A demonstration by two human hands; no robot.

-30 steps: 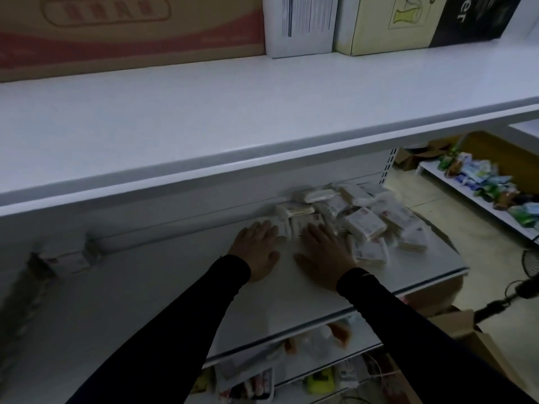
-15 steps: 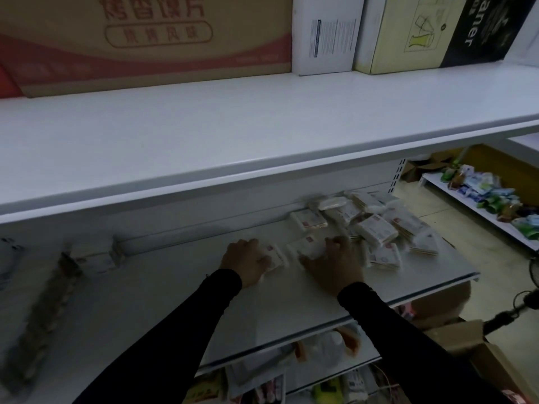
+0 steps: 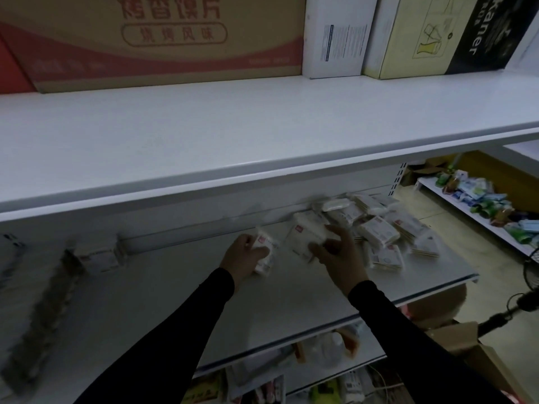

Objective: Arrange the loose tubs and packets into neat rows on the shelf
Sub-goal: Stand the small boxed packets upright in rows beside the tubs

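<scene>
Several white packets with small red labels lie in a loose heap (image 3: 379,228) at the right end of the middle white shelf (image 3: 175,301). My left hand (image 3: 242,258) grips one white packet (image 3: 265,252) just above the shelf. To its right, my right hand (image 3: 338,255) holds a larger white packet (image 3: 306,234), tilted, with thumb and fingers curled round its edge. Both hands are left of the heap. The left part of the shelf is dim and blurred.
The top shelf (image 3: 262,126) juts out over the work area and carries a brown and red carton (image 3: 163,39), a white box (image 3: 338,36) and a yellow box (image 3: 420,33). A lower shelf (image 3: 320,354) holds mixed goods. Right: another low shelf of coloured packets (image 3: 481,199).
Both hands went from lying flat on the shelf beside the heap to each taking hold of a packet and lifting it, moving slightly left. The camera tilted up.
</scene>
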